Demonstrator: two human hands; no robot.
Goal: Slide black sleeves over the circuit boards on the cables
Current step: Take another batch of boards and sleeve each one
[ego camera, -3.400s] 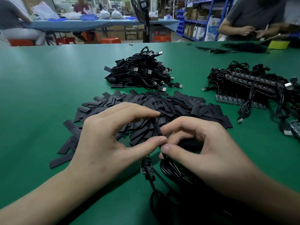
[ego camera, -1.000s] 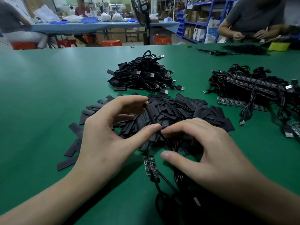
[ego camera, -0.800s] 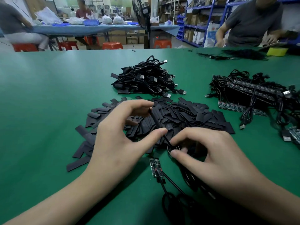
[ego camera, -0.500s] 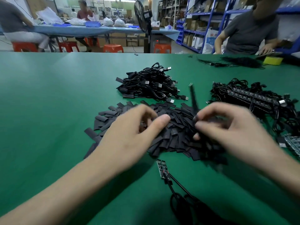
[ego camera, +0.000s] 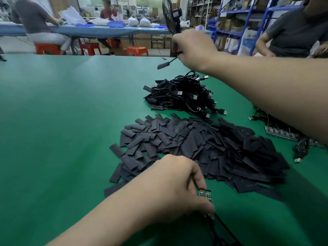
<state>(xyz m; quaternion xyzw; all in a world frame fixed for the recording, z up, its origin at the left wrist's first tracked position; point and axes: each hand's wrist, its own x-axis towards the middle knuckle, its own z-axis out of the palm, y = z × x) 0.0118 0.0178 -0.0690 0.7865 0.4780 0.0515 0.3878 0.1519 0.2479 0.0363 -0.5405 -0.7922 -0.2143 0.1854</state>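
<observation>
Right hand [ego camera: 193, 48]: raised at one o'clock of the view, fingers curled tight on a sleeved cable [ego camera: 163, 65]. Its black-covered end dangles free of the fist towards eight o'clock. The hand hangs above and just beyond the finished heap [ego camera: 181, 96] of coiled cables, so the piece is judged complete and held there for dropping onto that stack.

Left hand [ego camera: 177, 183]: low at six o'clock, resting on the table [ego camera: 53, 121]. Its fingers are folded round a bare circuit board [ego camera: 205, 193], which shows just past the fingertips. The board's cable [ego camera: 225, 226] trails off towards five o'clock. This grip is judged to ready the next unit while the other hand is busy.

The loose sleeves [ego camera: 204, 148] lie in a broad flat pile at the centre, touching the left hand's knuckles on its twelve o'clock side, within easy reach for the next fitting.

Surroundings: a row of unsleeved boards [ego camera: 284, 134] with tangled leads at three o'clock, partly hidden by the right forearm. A standing fan [ego camera: 168, 15] is at twelve o'clock, and a seated person [ego camera: 292, 32] at two o'clock.

Obstructions: none seen between the right hand and the heap. The right forearm crosses above the far edge of the sleeve pile
</observation>
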